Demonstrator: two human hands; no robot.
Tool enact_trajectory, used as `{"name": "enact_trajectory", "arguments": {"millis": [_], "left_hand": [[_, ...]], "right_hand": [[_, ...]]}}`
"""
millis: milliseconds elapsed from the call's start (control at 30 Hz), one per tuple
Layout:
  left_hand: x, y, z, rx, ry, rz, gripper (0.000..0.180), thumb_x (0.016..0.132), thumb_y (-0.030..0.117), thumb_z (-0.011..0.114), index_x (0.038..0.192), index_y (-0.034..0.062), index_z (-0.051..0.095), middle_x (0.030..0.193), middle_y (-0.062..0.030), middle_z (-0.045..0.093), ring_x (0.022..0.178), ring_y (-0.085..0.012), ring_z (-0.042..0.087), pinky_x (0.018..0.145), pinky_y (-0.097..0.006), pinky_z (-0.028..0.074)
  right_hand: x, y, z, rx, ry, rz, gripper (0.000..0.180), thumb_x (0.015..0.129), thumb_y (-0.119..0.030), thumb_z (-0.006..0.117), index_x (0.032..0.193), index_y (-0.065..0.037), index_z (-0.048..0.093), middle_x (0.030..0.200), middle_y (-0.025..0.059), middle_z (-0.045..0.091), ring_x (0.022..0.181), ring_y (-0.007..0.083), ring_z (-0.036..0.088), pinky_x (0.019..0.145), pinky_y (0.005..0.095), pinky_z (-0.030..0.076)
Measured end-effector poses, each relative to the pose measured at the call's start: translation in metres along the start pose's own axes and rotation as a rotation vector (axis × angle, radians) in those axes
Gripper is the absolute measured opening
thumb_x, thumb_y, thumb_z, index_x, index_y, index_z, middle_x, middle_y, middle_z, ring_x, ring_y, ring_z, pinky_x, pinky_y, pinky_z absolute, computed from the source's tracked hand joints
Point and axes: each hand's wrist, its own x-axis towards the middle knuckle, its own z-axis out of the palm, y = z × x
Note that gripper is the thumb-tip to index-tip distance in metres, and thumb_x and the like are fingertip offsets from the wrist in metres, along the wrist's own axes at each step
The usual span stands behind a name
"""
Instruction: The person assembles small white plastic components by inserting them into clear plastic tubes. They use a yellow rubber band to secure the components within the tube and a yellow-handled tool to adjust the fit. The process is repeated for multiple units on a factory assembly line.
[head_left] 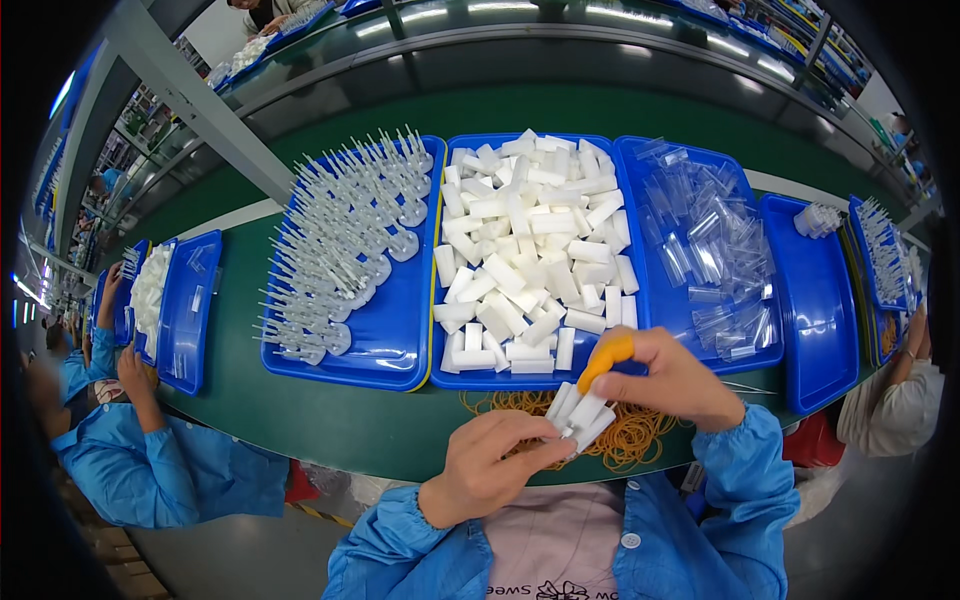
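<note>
Near the table's front edge I hold a small bundle of white foam pieces (583,412); whether clear sleeves cover them is too small to tell. My left hand (488,462) pinches the bundle's near left end with thumb and fingers. From the right, my right hand (672,382) is closed at its upper end, an orange finger cover (606,357) on one finger. Beneath the bundle lies a loose heap of tan rubber bands (632,442). Just beyond stands a blue tray (437,330) full of white foam blocks (530,235).
A blue tray (385,345) on the left holds rows of clear, thin-stemmed plastic parts (340,240). Clear plastic sleeves (705,240) fill the tray right of the foam. Further right, another blue tray (825,310) holds one small cluster. Co-workers in blue (170,460) and pale (890,415) sleeves flank me.
</note>
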Motion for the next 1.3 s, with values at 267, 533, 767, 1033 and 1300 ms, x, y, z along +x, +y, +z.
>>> {"name": "enact_trajectory", "arguments": {"millis": [267,533,767,1033,1300], "left_hand": [[-0.013,0.013,0.011,-0.018,0.201,-0.224,0.039,0.061,0.003,0.08,0.098,0.0059,0.066,0.092,-0.0089,0.06,0.078,-0.0229,0.06,0.065,-0.032,0.048],[-0.014,0.003,0.022,-0.601,0.079,-0.491,0.069,0.066,0.011,0.083,0.124,-0.0003,0.047,0.119,-0.0127,0.043,0.099,-0.0225,0.058,0.083,-0.033,0.051],[-0.015,0.004,0.017,-0.818,0.227,-0.675,0.058,0.073,-0.004,0.072,0.123,-0.0017,0.043,0.119,-0.0113,0.045,0.107,-0.0212,0.056,0.089,-0.033,0.049],[-0.008,0.005,0.016,-1.085,0.269,-0.709,0.055,0.078,-0.003,0.068,0.125,-0.0007,0.04,0.117,-0.0142,0.053,0.109,-0.0209,0.055,0.094,-0.034,0.045],[-0.012,0.005,0.015,-1.089,0.235,-0.713,0.054,0.078,-0.006,0.067,0.125,-0.0011,0.041,0.117,-0.0136,0.053,0.11,-0.0213,0.054,0.092,-0.034,0.047]], "right_hand": [[-0.019,-0.004,0.026,0.019,0.114,0.001,0.015,0.082,-0.016,0.071,0.09,-0.003,0.067,0.084,0.0063,0.06,0.079,0.0151,0.054,0.063,0.0265,0.044],[-0.023,-0.022,0.027,-0.165,0.157,-0.132,0.028,0.077,-0.012,0.072,0.104,-0.008,0.065,0.083,0.0033,0.062,0.082,0.0169,0.054,0.072,0.0292,0.043],[-0.047,0.001,-0.055,-0.932,0.513,-0.102,0.042,0.07,-0.01,0.073,0.11,-0.006,0.061,0.092,0.0091,0.06,0.088,0.0268,0.058,0.079,0.0378,0.046],[-0.049,0.036,-0.046,-1.03,0.411,-0.049,0.036,0.07,-0.008,0.071,0.105,-0.006,0.064,0.101,0.0119,0.056,0.093,0.03,0.056,0.079,0.0404,0.046],[-0.034,0.005,-0.036,-0.792,0.723,-0.24,0.033,0.071,-0.003,0.069,0.103,-0.004,0.066,0.09,0.0094,0.056,0.078,0.0228,0.057,0.07,0.0302,0.045]]}}
